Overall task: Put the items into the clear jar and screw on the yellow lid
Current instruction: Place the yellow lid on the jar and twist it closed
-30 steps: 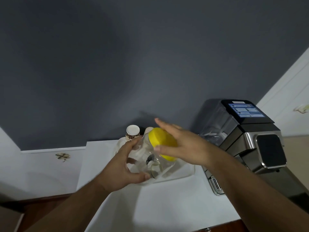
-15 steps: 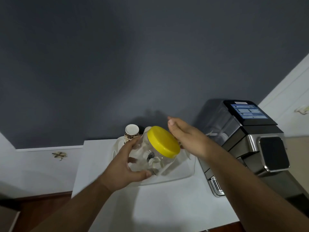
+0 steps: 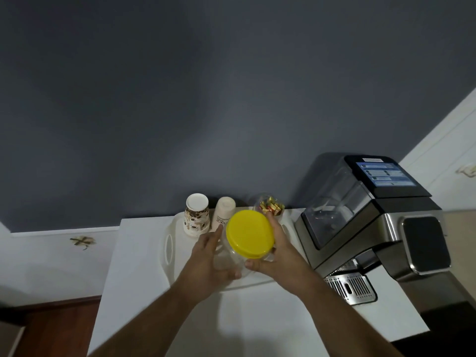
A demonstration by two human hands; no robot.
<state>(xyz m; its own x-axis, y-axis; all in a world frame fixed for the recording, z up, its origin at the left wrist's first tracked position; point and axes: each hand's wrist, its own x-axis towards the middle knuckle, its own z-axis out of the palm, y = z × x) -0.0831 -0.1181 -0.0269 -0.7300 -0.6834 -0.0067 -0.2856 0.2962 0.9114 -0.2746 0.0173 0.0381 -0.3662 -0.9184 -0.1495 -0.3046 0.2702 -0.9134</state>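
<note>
Holding the clear jar [image 3: 229, 261] above the white tray [image 3: 168, 243] on the worktop [image 3: 144, 266], your left hand [image 3: 208, 266] cups its side, grip closed on it; your right hand [image 3: 280, 251] wraps the yellow lid [image 3: 249, 234] seated on top. Coffee machine [image 3: 373, 222] stands right.

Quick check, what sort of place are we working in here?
Probably a coffee corner in a home or office: a coffee machine, upturned paper cups on a white tray, and a jar of sachets.

left hand [image 3: 206, 264] gripping clear jar [image 3: 229, 261], right hand [image 3: 278, 251] on yellow lid [image 3: 249, 233], above white tray [image 3: 168, 243]
</note>
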